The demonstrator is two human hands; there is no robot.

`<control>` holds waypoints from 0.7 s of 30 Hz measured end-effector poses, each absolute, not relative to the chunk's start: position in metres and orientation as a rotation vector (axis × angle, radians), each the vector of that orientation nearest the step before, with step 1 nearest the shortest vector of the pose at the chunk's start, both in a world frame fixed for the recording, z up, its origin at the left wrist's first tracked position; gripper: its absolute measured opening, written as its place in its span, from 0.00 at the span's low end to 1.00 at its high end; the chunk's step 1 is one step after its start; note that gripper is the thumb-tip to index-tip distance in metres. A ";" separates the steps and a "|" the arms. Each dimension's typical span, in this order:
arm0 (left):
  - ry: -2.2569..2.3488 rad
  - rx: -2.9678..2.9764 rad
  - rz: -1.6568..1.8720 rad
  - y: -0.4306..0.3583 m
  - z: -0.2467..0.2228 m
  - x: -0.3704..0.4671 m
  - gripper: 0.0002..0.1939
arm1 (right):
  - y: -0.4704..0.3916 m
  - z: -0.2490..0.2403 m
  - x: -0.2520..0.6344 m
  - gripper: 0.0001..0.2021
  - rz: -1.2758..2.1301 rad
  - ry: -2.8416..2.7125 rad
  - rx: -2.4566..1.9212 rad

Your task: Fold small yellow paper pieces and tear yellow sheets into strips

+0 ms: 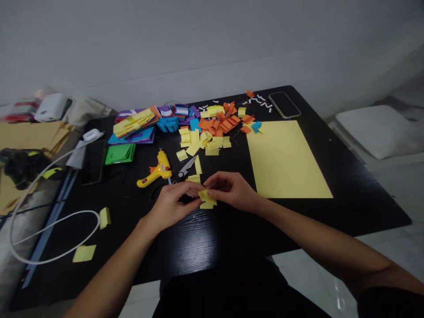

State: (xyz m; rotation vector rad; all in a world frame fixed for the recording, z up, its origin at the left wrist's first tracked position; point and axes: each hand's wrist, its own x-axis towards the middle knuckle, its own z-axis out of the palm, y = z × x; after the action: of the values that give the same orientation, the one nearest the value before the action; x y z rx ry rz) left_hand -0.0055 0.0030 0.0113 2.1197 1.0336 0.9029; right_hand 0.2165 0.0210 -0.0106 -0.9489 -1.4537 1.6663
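A small piece of yellow paper (207, 198) is pinched between my two hands near the front of the black table. My left hand (174, 201) closes on its left side, and my right hand (232, 190) holds its right side with thumb and fingers. Just beyond my fingers lie scissors (187, 168), their handles partly hidden, and some yellow paper strips (198, 164). To the left of these rests a yellow glue gun (157, 170). Farther back is a heap of cut yellow pieces (198, 141) beside orange folded pieces (223, 123).
A large yellow sheet (288, 159) covers the table's right part, with a phone (284, 105) behind it. Stacked coloured paper (135, 126) and green paper (120, 153) lie back left. A white cable (56, 227) loops over the left edge near another dark phone (93, 162).
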 end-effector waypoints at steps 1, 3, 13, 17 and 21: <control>1.034 2.117 0.902 0.003 0.011 -0.005 0.09 | 0.021 -0.011 0.216 0.11 1.678 -1.439 -0.950; 1.038 2.114 0.905 0.003 0.010 -0.005 0.09 | 0.020 -0.013 0.216 0.12 1.691 -1.424 -0.948; 1.053 2.089 0.911 0.004 0.009 -0.006 0.10 | 0.022 -0.013 0.217 0.09 1.629 -1.473 -0.947; 1.041 2.070 0.895 0.004 0.011 -0.006 0.10 | 0.022 -0.013 0.217 0.08 1.645 -1.452 -0.958; 1.047 2.033 0.859 0.005 0.011 -0.005 0.10 | 0.021 -0.013 0.216 0.11 1.681 -1.420 -0.963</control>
State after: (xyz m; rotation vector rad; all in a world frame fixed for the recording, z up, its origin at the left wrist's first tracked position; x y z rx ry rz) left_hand -0.0046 0.0048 0.0110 2.0334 1.0468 0.8589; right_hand 0.2164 0.0213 -0.0127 -0.9634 -1.4200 1.6813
